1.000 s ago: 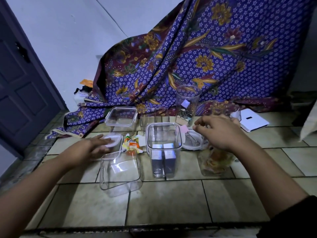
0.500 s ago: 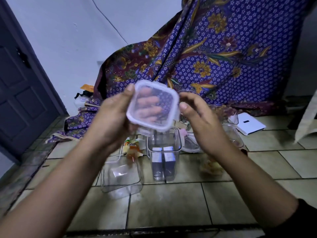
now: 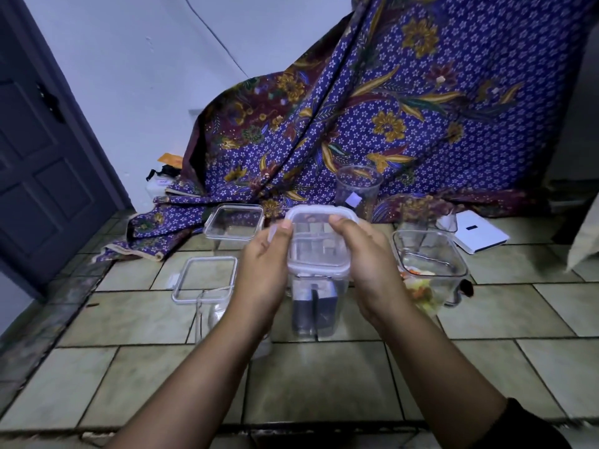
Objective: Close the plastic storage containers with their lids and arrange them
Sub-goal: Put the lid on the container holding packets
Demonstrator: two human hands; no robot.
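A square translucent lid sits level over the mouth of a tall clear container that holds two dark boxes. My left hand grips the lid's left edge, thumb on top. My right hand grips its right edge, thumb over the rim. An open clear container stands to the left, a smaller one partly hidden by my left forearm. Another open container with colourful items stands to the right.
A closed clear box and a tall clear cup stand behind, against a purple patterned cloth. A white flat device lies at the back right. A dark door is at the left. The floor is tiled.
Both hands brought the lid down from in front of the cloth onto the top of the tall container. The view tilted down slightly.
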